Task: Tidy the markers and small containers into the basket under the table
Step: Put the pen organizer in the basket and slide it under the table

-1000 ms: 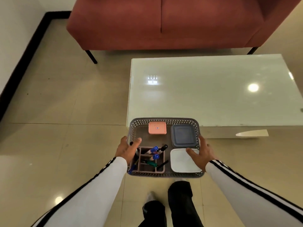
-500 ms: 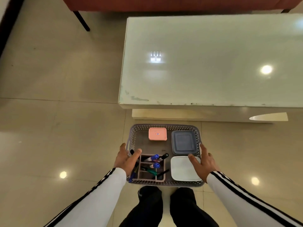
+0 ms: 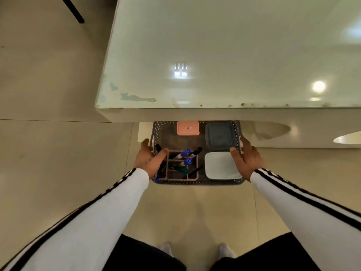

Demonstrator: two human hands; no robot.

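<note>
A grey perforated basket (image 3: 197, 182) sits low at the front edge of the white table (image 3: 234, 55), its far rim just under the tabletop. Inside it are a pink lidded box (image 3: 188, 128), a dark grey square container (image 3: 219, 136), a white square container (image 3: 221, 165) and a divided pen holder (image 3: 192, 178) with several markers (image 3: 185, 153). My left hand (image 3: 149, 160) grips the basket's left side, thumb inside. My right hand (image 3: 247, 159) grips the right side, thumb over the white container.
The beige tiled floor (image 3: 48, 163) spreads to the left. A black sofa leg (image 3: 73, 9) shows at top left. The table's pale base (image 3: 293, 137) runs behind the basket. My dark trousers (image 3: 146, 255) and socked feet (image 3: 166, 249) are at the bottom.
The basket has come down from table height to low at the table's front edge and moved forward, its far rim now under the tabletop. Both hands kept their grip.
</note>
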